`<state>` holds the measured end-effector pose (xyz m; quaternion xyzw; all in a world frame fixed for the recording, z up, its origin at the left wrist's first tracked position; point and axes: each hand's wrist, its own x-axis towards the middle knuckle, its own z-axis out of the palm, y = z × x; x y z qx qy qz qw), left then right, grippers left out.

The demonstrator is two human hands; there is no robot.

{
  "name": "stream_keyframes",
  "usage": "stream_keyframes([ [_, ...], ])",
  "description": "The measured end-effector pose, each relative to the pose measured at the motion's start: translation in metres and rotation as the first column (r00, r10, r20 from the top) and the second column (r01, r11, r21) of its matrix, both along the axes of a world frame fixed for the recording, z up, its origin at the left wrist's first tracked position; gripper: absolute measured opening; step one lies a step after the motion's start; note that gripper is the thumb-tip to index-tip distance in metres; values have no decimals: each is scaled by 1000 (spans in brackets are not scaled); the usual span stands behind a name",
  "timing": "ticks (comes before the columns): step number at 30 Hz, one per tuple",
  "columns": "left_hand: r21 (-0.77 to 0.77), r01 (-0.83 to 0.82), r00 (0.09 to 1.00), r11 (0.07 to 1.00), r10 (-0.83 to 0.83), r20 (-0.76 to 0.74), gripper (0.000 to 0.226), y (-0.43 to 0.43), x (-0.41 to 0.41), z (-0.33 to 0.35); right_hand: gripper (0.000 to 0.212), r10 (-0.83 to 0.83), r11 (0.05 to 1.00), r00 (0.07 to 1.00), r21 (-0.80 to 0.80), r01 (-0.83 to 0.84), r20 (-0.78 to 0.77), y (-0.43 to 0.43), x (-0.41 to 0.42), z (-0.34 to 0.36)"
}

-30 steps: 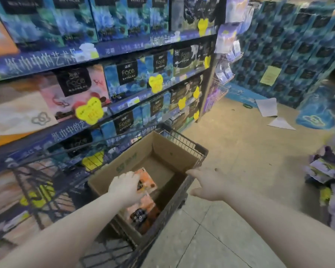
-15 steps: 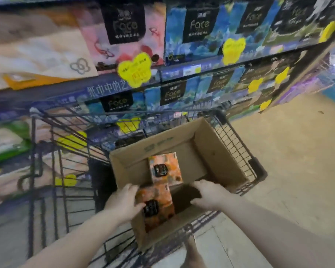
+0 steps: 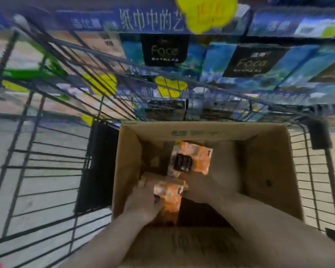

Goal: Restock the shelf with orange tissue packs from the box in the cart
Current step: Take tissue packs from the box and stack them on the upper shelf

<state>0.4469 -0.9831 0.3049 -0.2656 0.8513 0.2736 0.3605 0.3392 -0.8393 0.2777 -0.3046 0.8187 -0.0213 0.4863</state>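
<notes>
Reaching into the box (image 3: 263, 171), is that the step now? asks one.

Yes, says the other. Both hands are down inside it. The box sits in the cart (image 3: 46, 167), at the cart's right side.

What do they hold?

The near orange pack (image 3: 169, 196), by the near edge of the box. The left hand (image 3: 141, 202) grips its left side. The right hand (image 3: 199, 188) touches its right side. It is dark and blurry there, so I cannot tell if those fingers curl.

Is there more to take?

Yes. The far orange pack (image 3: 199, 157) lies flat by the far edge of the box, apart from the hands.

And the shelf (image 3: 143, 20)?

It is just past the cart. I see only blue packs (image 3: 162, 49) on it here.

What comes next?

I think the near pack must come straight up, over the tall box walls and the cart's wire rim. Then it goes across to the shelf. Two hands help, because a soft pack can sag or slip.
</notes>
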Motion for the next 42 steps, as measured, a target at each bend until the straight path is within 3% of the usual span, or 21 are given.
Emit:
stream_keyframes([
  [6,-1,-249,968,968,249,40,75,1,2,-54,75,129,989,991,-69,-131,-23,-33,-4,-62],
  [13,-120,-206,978,971,206,-17,83,10,13,-79,77,256,967,966,-10,-256,-25,-57,0,-87],
  [18,-99,-243,968,965,235,-87,78,11,14,-76,74,211,976,977,42,-212,20,-61,3,-90],
  [22,2,-286,940,958,281,-195,79,5,20,-72,83,12,1000,995,15,-13,97,-49,-2,-79],
  [28,45,-414,909,909,416,-27,92,-2,17,-48,78,-312,949,946,-17,315,91,1,-19,-34],
  [32,132,-554,832,822,552,55,103,3,9,-18,82,-471,873,871,-66,483,142,36,-33,13],
  [34,219,-609,788,762,614,57,95,8,5,1,80,-528,836,836,-84,542,148,46,-35,36],
  [37,361,-664,703,655,712,3,63,19,-1,32,79,-611,756,769,-150,637,189,53,-37,69],
  [42,381,-673,614,634,766,-190,45,19,-15,78,63,-636,675,726,-267,688,262,44,-44,123],
])
